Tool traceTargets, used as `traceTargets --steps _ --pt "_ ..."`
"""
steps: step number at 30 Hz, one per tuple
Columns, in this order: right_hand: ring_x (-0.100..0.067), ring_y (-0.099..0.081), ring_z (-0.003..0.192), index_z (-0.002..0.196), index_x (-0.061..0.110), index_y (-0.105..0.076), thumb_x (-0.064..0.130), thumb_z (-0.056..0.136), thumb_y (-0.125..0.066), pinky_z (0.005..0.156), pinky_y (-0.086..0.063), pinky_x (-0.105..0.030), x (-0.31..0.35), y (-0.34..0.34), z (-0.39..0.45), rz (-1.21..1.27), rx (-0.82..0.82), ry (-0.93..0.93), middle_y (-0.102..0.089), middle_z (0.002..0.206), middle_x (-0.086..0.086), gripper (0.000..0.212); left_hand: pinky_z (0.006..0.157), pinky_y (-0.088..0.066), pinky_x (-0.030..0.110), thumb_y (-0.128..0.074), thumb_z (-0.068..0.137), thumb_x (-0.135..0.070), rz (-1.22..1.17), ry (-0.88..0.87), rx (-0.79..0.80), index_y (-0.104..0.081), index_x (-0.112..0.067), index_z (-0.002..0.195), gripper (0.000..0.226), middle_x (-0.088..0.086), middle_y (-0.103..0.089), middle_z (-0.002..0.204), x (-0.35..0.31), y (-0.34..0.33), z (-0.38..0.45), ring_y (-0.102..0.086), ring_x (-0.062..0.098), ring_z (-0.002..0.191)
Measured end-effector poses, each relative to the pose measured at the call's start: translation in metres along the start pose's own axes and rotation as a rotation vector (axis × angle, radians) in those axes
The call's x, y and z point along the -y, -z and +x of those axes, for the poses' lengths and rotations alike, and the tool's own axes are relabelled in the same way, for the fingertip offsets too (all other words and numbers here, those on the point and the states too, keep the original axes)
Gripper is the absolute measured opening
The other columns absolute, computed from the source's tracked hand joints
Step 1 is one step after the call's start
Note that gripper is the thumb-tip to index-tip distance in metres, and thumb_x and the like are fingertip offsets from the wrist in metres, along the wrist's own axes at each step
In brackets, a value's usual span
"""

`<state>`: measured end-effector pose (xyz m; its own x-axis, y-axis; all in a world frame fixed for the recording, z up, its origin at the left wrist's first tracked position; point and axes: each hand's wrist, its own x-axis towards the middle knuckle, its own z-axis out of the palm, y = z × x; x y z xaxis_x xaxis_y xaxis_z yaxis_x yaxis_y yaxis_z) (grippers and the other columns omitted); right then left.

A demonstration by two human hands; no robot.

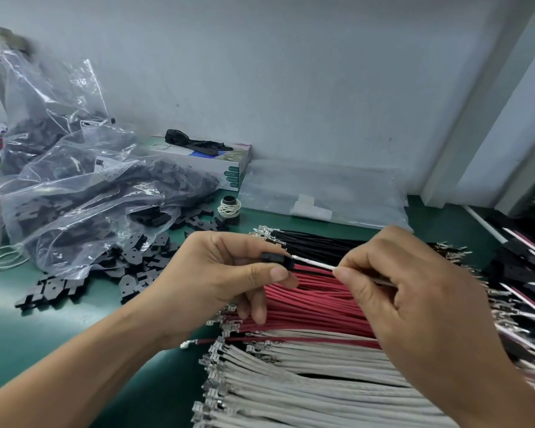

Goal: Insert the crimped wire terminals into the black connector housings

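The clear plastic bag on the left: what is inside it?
The clear plastic bag holds many black connector housings; more of them lie spilled on the green table beside its mouth. How many are inside cannot be seen, because the wrinkled film and its glare cover them.

A single head-worn view looks forward and down from above the person's forearms, close over the green bench [74, 319]. It faces the pale back wall [291, 72], which fills the upper half. The wide lens bends the edges, and both hands sit near the middle, just below the camera.
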<state>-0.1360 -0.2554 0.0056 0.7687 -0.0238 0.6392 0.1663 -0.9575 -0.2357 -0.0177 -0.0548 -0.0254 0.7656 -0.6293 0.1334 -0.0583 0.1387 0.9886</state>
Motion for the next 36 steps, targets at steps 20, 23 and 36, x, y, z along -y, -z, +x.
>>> traceTargets --steps 20,23,36 --pt "-0.01 -0.057 0.07 0.083 0.025 -0.071 0.031 0.093 -0.066 0.058 -0.047 -0.032 -0.011 -0.003 -0.009 0.085 -0.111 0.099 -0.056 0.082 0.015 0.013 0.047 -0.051 0.023 -0.086 0.076 -0.025 -0.003 -0.023 0.043 -0.08 -0.011 0.103 0.03 0.021 -0.078 0.097 0.005 0.005 0.0 -0.065 0.021 0.046" --pt "-0.008 -0.057 0.07 0.082 0.024 -0.071 0.03 0.093 -0.067 0.056 -0.048 -0.031 -0.01 -0.006 -0.009 0.048 -0.109 0.125 -0.057 0.082 0.014 0.013 0.048 -0.052 0.024 -0.085 0.077 -0.024 0.013 -0.03 0.065 -0.08 -0.011 0.103 0.029 0.021 -0.078 0.095 0.005 0.003 -0.001 -0.065 0.021 0.047" --pt "-0.008 -0.058 0.075 0.082 0.029 -0.068 0.038 0.092 -0.063 0.063 -0.045 -0.023 -0.001 -0.02 -0.011 0.296 0.016 -0.003 -0.056 0.081 0.016 0.014 0.042 -0.041 0.022 -0.082 0.083 -0.036 0.237 -0.092 0.106 -0.082 -0.02 0.099 0.022 0.015 -0.079 0.086 0.003 0.0 -0.005 -0.063 0.018 0.045"
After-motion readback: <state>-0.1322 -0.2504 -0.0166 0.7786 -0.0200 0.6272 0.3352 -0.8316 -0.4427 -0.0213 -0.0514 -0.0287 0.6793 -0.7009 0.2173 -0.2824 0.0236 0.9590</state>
